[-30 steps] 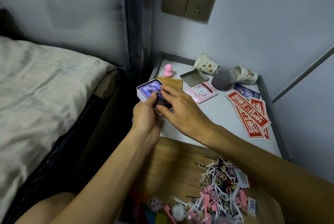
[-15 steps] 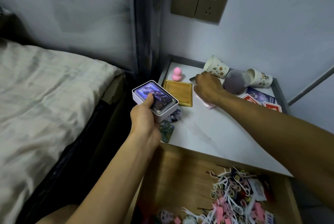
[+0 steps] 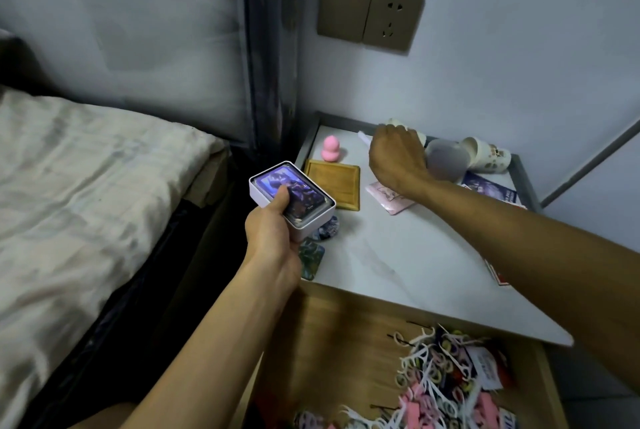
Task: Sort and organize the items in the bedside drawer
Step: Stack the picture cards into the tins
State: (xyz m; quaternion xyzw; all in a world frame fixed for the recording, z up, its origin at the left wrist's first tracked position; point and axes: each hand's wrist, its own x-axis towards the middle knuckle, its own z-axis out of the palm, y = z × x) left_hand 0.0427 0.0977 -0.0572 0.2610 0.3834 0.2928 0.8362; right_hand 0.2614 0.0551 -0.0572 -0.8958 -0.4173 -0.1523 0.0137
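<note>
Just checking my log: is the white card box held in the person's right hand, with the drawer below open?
No: the head view shows the left hand holding the white card box; the right hand is by the paper cups. The drawer is open.

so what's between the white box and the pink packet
The square wooden tray on the nightstand top, beside the white box; head view shows it.

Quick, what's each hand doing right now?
Left hand: holds the white box.
Right hand: pinches a thin pale flat piece.
</note>
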